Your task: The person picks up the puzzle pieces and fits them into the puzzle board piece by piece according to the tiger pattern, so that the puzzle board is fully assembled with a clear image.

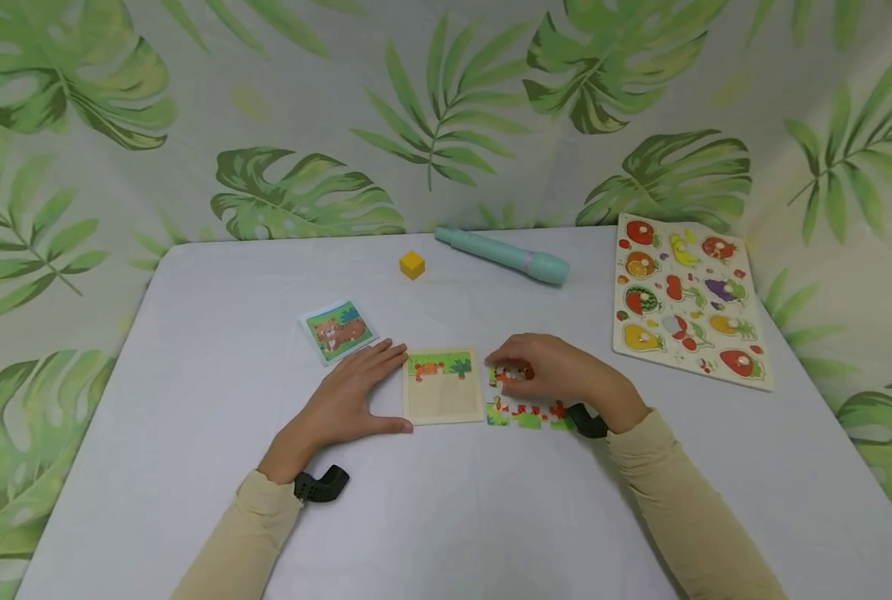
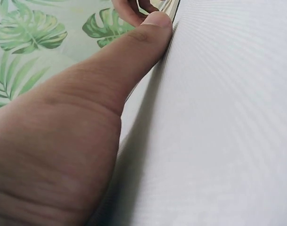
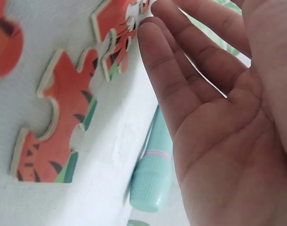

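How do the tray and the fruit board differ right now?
The tray is small; the fruit board is larger. The tray holds pieces only along its top; the fruit board shows fruit all over. The left hand touches the tray; the fruit board lies apart, at the right of the table. Both lie on that table.

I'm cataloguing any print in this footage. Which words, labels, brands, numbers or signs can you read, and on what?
None can be read.
Tray, card, pieces and fruit board: pictures only, no legible lettering.
Teal tube and yellow block: no readable label.
Left wristband: too small and dark to tell whether it bears any mark.
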A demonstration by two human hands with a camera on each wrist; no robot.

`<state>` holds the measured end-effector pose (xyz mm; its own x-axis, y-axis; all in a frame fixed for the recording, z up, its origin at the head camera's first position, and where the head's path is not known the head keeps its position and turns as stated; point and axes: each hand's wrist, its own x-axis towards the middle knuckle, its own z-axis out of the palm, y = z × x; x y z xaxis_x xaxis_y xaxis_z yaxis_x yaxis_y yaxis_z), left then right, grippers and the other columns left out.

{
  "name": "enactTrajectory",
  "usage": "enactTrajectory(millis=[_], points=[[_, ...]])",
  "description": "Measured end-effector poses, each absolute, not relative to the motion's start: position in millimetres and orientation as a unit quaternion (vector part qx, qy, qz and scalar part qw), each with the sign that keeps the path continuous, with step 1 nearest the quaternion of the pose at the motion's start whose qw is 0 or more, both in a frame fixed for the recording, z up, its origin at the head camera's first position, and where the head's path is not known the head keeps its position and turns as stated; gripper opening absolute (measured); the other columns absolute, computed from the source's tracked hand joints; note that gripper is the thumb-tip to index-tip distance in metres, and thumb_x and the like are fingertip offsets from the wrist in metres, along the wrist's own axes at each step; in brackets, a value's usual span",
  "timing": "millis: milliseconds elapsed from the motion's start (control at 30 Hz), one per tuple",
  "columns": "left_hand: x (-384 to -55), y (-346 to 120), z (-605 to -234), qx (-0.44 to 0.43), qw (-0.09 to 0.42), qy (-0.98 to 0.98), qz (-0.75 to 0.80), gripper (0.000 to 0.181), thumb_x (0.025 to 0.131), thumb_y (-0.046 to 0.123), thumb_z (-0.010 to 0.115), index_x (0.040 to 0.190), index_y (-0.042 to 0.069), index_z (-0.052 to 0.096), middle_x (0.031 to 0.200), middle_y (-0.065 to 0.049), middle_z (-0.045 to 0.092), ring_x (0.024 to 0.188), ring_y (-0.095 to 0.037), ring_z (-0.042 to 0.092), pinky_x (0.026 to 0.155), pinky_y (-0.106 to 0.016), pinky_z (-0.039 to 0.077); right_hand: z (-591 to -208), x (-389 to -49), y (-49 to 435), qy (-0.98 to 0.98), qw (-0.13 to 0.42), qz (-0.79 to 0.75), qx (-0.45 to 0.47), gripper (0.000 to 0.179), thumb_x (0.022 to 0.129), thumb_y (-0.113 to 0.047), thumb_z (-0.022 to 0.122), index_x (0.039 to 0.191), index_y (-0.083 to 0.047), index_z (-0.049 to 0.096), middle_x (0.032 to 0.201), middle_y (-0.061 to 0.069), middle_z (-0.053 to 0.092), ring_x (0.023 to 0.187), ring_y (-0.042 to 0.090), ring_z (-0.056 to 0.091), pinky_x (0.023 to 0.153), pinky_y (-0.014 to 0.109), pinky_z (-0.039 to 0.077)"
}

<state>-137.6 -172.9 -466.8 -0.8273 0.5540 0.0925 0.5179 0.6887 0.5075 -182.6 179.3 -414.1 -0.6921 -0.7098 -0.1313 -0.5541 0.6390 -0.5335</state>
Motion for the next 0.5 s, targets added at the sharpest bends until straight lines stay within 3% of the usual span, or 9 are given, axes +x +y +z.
enactTrajectory(millis=[500], points=[[-137.4, -173.2, -467.9, 0.291, 0.033, 0.920, 0.262, 0.106, 0.076, 0.065, 0.083, 0.158, 0.011, 0.043, 0.166, -0.001, 0.038, 0.157, -0.027, 0.027, 0.125, -0.054, 0.025, -416.1, -183.6, 180.0, 0.892, 0.155, -0.224, -0.362, 0.035, 0.093, -0.021, 0.079, 0.126, -0.013, 0.074, 0.120, -0.002, 0.071, 0.101, 0.012, 0.063, 0.091, 0.034, 0.056]])
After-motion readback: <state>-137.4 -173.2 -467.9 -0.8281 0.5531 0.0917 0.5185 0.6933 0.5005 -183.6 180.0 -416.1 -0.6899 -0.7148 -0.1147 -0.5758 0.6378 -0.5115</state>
